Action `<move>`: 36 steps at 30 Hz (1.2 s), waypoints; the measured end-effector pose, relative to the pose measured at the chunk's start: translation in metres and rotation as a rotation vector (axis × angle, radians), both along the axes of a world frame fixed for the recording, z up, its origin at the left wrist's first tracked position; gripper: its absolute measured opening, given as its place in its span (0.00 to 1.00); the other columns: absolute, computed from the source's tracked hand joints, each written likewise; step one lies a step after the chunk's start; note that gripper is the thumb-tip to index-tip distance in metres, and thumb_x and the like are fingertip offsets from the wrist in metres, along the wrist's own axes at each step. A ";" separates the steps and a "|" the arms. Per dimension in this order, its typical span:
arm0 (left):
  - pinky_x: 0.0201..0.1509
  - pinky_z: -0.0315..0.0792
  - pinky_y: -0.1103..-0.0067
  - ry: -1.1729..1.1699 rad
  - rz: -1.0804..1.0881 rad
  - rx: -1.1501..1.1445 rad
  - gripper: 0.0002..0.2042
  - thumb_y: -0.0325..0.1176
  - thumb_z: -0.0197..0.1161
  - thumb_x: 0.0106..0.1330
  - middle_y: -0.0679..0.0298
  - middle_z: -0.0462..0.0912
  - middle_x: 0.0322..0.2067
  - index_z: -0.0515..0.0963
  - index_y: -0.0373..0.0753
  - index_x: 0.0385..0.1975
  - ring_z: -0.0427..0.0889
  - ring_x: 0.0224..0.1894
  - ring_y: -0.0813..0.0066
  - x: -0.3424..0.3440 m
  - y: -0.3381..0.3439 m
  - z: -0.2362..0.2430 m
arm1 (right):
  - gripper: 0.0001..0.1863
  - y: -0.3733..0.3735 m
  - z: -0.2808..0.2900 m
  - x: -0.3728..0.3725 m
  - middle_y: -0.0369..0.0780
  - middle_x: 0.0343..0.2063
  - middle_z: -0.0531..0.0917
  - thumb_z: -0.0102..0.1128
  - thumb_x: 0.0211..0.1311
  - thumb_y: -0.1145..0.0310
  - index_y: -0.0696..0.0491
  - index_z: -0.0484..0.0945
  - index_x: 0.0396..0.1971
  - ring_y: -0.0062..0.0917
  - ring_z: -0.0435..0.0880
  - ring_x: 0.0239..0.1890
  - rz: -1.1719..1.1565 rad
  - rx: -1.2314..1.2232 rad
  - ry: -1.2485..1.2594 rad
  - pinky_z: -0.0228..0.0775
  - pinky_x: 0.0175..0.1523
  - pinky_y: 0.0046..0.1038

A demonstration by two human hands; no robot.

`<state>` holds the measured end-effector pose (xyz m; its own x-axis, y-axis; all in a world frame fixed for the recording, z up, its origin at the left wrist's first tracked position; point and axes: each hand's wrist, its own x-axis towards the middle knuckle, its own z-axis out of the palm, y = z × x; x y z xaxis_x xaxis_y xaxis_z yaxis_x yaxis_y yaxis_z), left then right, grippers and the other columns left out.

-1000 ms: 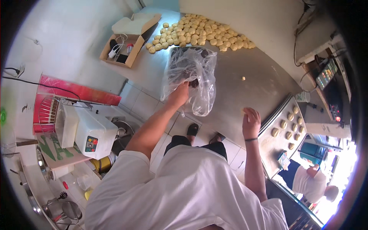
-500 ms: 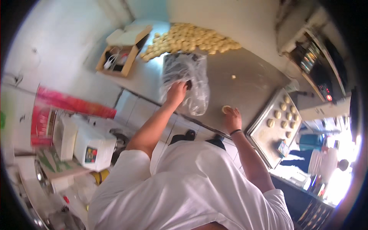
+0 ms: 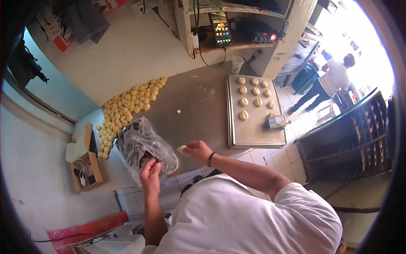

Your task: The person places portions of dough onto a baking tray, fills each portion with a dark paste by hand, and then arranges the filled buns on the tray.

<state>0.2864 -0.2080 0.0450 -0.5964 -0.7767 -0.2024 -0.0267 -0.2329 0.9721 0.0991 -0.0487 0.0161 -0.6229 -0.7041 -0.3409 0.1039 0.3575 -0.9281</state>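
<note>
Over bag, left fingers curled, hold unclear, right fingers pinching dough, tray beyond

A lit phone stands on a shelf, a cardboard box lies open, and a co-worker stands apart.

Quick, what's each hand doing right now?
Left hand: closed at the plastic bag; can't tell what's held.
Right hand: closed, holding a dough piece.
</note>
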 end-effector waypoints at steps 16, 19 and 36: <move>0.62 0.70 0.74 0.119 -0.283 -0.314 0.20 0.30 0.62 0.71 0.58 0.77 0.59 0.74 0.31 0.61 0.77 0.56 0.73 -0.023 0.004 0.065 | 0.18 0.004 0.067 0.007 0.42 0.52 0.83 0.61 0.69 0.73 0.61 0.77 0.56 0.27 0.84 0.53 -0.112 -0.529 -0.683 0.77 0.61 0.29; 0.61 0.71 0.74 0.200 -0.441 0.128 0.23 0.29 0.64 0.68 0.59 0.79 0.56 0.72 0.32 0.63 0.77 0.56 0.73 -0.050 0.005 0.064 | 0.18 0.011 0.082 0.001 0.39 0.50 0.84 0.62 0.69 0.72 0.58 0.79 0.57 0.24 0.82 0.55 -0.068 -0.638 -0.721 0.77 0.59 0.27; 0.39 0.78 0.69 -0.260 -0.532 0.155 0.13 0.36 0.69 0.64 0.56 0.84 0.34 0.84 0.35 0.44 0.83 0.33 0.59 -0.083 0.054 -0.056 | 0.24 0.058 -0.041 0.019 0.44 0.48 0.80 0.60 0.59 0.81 0.55 0.77 0.58 0.31 0.84 0.47 0.029 -0.080 0.513 0.79 0.49 0.28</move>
<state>0.2038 -0.1538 -0.0108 -0.8103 -0.3358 -0.4803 -0.4103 -0.2601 0.8741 0.1181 0.0094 -0.0247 -0.6758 -0.7347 0.0589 -0.3807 0.2795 -0.8815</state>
